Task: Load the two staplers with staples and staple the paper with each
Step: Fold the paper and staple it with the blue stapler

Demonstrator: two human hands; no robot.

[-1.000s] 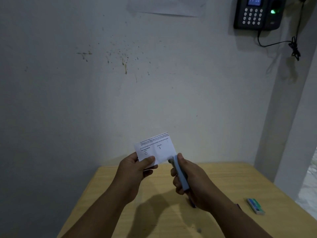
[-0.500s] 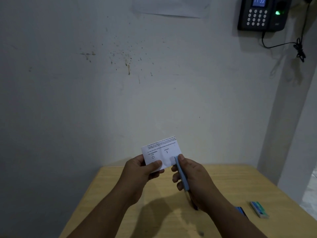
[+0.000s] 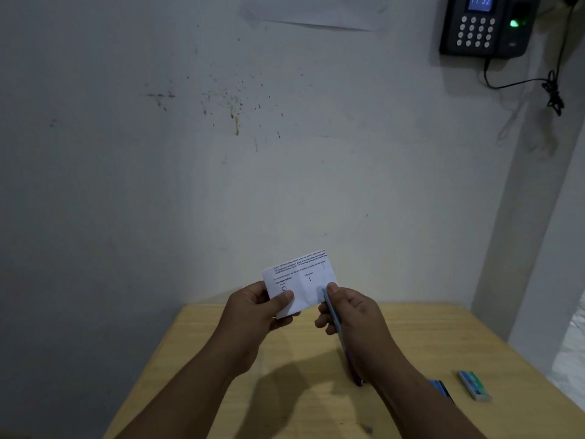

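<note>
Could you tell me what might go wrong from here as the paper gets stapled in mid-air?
1. The right hand works the light blue stapler at the folded paper's lower right corner; the bite looks shallow, so the staple might miss or tear the edge.
2. The left hand pinches only the paper's lower left side, unsupported above the table, so the sheet could twist or slip.

A pale wooden counter (image 3: 411, 337) stands against the wall; near its right edge lies a green-and-white staple box (image 3: 474, 385). Just left of it sits a blue box (image 3: 440, 387), partly hidden.
</note>
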